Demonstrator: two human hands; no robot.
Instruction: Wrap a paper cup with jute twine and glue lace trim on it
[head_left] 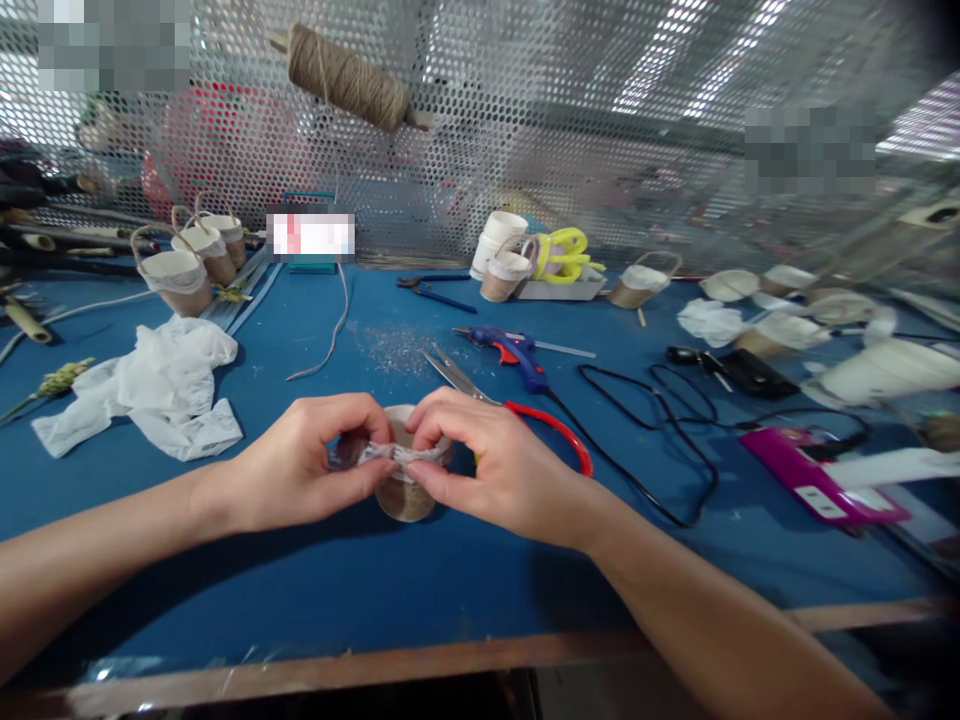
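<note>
A small brown pot [406,499] stands on the blue table between my hands, with white lace trim [405,457] around its upper part. My left hand [307,462] pinches the lace at the rim, thumb outside and fingers partly inside the pot. From the other side my right hand [495,462] pinches the lace close beside it, fingertips almost meeting the left ones. Just behind the right hand lie scissors [544,425] with red handles, blades apart. A blue glue gun [517,357] rests farther back.
A heap of white lace [161,385] lies to the left. Finished-looking handled pots [180,283] stand behind it. On the right are a looping black cable [637,400] and a magenta power strip [821,480]. Pliers [439,290] and a twine spool [346,80] are at the back.
</note>
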